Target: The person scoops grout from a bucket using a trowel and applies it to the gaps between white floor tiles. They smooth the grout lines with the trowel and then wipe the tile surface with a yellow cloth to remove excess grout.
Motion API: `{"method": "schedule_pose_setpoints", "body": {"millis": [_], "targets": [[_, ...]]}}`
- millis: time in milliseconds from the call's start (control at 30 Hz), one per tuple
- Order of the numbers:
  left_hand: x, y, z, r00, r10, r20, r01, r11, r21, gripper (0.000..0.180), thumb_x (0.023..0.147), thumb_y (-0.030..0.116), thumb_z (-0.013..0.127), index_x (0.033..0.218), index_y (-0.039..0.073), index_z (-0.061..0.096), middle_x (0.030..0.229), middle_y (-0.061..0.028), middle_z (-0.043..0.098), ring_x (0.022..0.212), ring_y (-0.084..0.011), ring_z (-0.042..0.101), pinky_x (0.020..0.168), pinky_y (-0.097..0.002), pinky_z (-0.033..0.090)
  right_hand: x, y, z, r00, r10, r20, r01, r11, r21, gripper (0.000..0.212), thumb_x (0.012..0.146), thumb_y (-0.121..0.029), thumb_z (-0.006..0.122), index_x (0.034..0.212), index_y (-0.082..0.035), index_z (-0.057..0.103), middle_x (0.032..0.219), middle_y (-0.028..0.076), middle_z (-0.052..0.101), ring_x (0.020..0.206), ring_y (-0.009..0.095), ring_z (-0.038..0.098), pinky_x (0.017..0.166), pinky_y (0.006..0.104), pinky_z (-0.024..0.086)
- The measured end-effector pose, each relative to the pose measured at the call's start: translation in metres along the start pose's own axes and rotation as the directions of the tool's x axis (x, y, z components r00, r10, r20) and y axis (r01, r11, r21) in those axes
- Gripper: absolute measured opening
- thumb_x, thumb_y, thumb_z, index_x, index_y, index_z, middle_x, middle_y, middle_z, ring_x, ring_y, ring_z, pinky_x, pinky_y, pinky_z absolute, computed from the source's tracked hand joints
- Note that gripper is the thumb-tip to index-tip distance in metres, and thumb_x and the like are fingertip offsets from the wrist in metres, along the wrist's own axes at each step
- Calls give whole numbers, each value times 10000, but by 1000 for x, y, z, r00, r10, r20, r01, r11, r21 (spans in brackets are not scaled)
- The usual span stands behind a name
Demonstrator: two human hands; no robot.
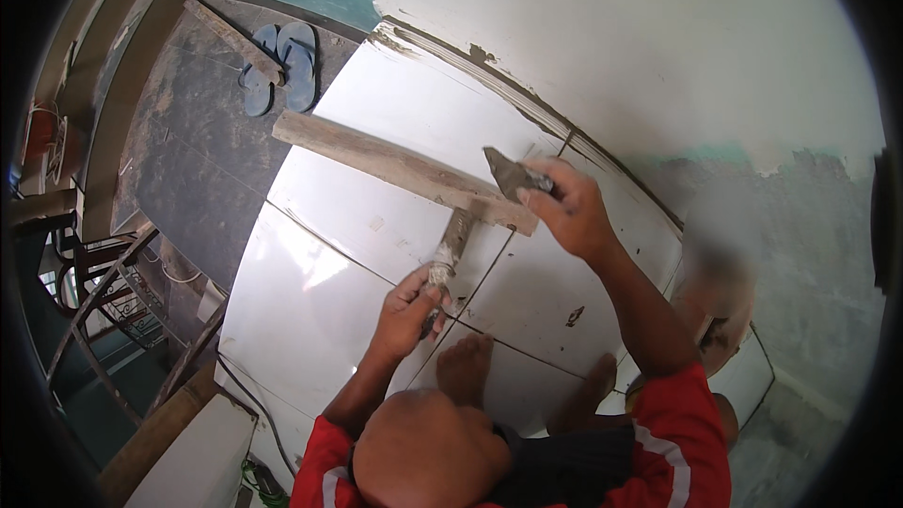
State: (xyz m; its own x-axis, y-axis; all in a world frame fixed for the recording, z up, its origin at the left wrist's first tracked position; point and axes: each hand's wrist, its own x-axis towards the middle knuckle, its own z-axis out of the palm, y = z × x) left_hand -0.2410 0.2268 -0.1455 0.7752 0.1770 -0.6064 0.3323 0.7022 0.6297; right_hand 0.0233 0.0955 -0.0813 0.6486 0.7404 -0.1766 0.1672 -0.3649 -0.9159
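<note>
My left hand (411,309) is closed round the handle of a narrow flat-bladed tool (454,240), crusted with whitish mortar. Its far end meets the near edge of a long wooden batten (376,158) that lies across the white floor tiles (343,226). Above the batten's right end, my right hand (567,202) grips a small pointed trowel (511,172) with a grey, dirty blade tilted toward the upper left. Part of the trowel's handle is hidden by my fingers. My bare foot (466,367) rests on the tiles close to my left hand.
A mortar-smeared gap (470,66) runs along the wall (621,28). Blue flip-flops (299,66) and a strip of wood (235,38) lie on the dark floor at far left, beside steps (122,75). A black cable (268,409) trails at lower left. A blurred brownish shape (720,296) stands at right.
</note>
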Motion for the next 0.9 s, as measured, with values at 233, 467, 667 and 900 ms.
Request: {"method": "schedule_pose_setpoints", "body": {"millis": [233, 467, 667, 900], "targets": [[5, 8, -6, 996, -28, -84, 19, 993, -113, 418, 1048, 152, 527, 1447, 25, 507, 929, -57, 636, 599, -100, 583, 459, -232, 463, 41, 1, 33, 1000, -22, 0, 22, 1000, 2, 321, 878, -10, 684, 1197, 28, 678, 1014, 59, 638, 866, 155, 606, 771, 300, 509], [12, 51, -1, 987, 109, -121, -146, 923, -357, 390, 1048, 176, 516, 1399, 7, 488, 910, -84, 627, 523, -116, 562, 397, -240, 453, -21, 35, 57, 786, -514, 344, 614, 582, -532, 359, 809, 1, 664, 1168, -2, 673, 930, 118, 554, 887, 305, 548, 817, 370, 508], [11, 31, -43, 911, 310, -273, -364, 915, -176, 369, 1041, 212, 504, 1328, -18, 475, 928, -120, 608, 500, -141, 548, 376, -256, 451, 19, 41, 43, 967, -187, -174, 125, 941, -314, 310, 859, -84, 693, 1149, 23, 677, 952, 167, 631, 817, 316, 626, 754, 394, 523], [11, -22, -68, 936, 248, -249, -260, 966, -13, 463, 1015, 137, 527, 1443, -30, 474, 946, -92, 623, 602, -128, 576, 487, -270, 501, 217, 34, 129, 963, 91, -253, -110, 992, -63, 351, 880, -247, 774, 1057, 48, 703, 723, 100, 664, 549, 163, 632, 556, 346, 534]]}}
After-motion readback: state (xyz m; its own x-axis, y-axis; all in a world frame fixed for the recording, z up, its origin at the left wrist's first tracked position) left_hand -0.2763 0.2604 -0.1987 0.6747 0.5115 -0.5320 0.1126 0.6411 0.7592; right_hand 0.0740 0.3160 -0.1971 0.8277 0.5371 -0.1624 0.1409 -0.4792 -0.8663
